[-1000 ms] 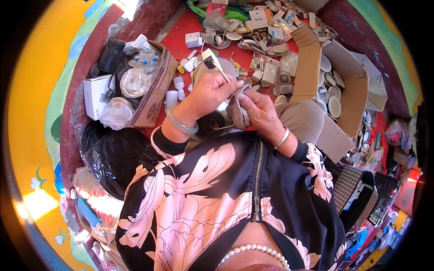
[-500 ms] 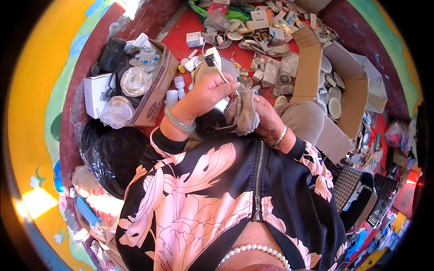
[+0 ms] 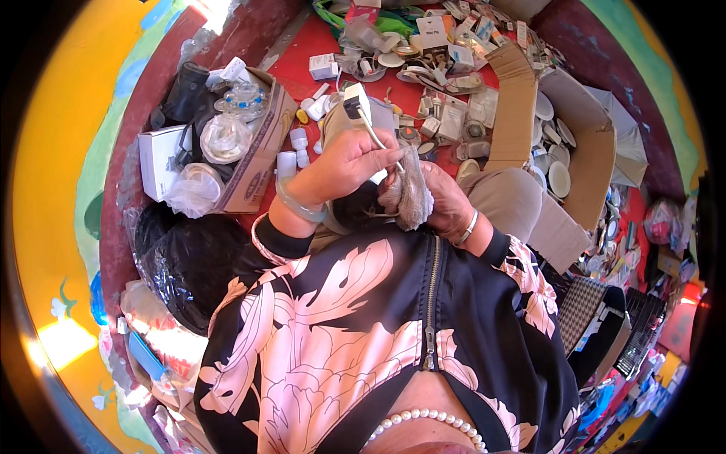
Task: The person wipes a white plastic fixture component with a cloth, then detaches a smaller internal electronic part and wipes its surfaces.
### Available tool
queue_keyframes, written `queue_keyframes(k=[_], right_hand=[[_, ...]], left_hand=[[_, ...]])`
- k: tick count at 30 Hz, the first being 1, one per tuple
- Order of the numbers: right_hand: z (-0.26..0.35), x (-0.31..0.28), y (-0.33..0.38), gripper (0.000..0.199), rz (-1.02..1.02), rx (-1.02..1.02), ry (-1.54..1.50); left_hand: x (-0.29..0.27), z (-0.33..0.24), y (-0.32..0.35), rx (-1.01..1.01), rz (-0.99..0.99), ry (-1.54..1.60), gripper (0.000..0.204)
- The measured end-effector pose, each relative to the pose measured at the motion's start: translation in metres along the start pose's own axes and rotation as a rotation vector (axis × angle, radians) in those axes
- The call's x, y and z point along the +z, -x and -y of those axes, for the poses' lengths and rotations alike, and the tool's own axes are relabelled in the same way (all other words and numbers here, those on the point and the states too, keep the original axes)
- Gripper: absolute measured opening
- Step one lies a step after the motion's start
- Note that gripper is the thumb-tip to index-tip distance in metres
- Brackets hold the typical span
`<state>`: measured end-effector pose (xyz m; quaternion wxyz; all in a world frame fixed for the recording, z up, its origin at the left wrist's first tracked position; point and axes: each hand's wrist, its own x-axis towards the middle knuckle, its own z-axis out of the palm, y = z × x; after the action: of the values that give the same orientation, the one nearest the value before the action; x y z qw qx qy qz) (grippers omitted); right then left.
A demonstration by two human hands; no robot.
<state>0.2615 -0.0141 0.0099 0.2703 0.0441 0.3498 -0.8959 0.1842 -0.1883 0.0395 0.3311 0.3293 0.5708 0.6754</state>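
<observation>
My left hand (image 3: pixel 344 163) pinches a thin white cable (image 3: pixel 372 135) that runs up to a small white plug adapter (image 3: pixel 355 101). Just to its right, my right hand (image 3: pixel 446 200) grips a grey-beige cloth (image 3: pixel 408 195), which is bunched around the lower part of the cable. Both hands are close together above my lap. A pale green bangle sits on my left wrist and a thin bracelet on my right wrist. What lies under the cloth is hidden.
A cardboard box (image 3: pixel 253 163) of bagged clear and white parts stands at the left, beside black plastic bags (image 3: pixel 181 257). An open carton (image 3: pixel 586 163) with round white discs is at the right. Several small packs and fittings litter the red floor (image 3: pixel 302 53) ahead.
The cloth has shifted from beside my right hand to between both hands, now wrapped on the cable. My left hand stays raised with the cable; the adapter has barely moved.
</observation>
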Motion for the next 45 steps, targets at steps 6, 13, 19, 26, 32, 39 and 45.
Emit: queue_keyframes(k=[6,13,19,26,32,39,45], right_hand=[[-0.006,-0.002,0.0,0.035,0.061,-0.033,-0.004],[-0.004,-0.012,-0.003,0.029,0.082,0.051,-0.023],[0.0,-0.009,0.002,0.029,0.018,0.07,0.043],[-0.013,-0.009,0.004,0.028,0.062,-0.086,0.207],[-0.009,-0.008,0.001,0.027,-0.046,-0.001,0.126],[0.0,0.006,0.003,0.026,-0.075,0.03,-0.007],[-0.008,-0.008,0.001,0.026,-0.011,0.02,0.039]], left_hand=[[-0.007,-0.004,0.001,0.086,0.085,-0.115,0.018],[-0.005,-0.001,0.002,0.234,0.049,-0.301,0.016],[-0.008,-0.001,0.005,0.125,-0.136,-0.266,0.018],[-0.007,0.008,0.006,0.028,-0.269,-0.077,0.021],[-0.009,0.018,0.01,0.027,-0.206,0.111,0.02],[-0.008,0.008,0.008,0.065,-0.141,0.151,0.022],[-0.006,0.008,0.008,0.05,-0.095,0.15,0.023]])
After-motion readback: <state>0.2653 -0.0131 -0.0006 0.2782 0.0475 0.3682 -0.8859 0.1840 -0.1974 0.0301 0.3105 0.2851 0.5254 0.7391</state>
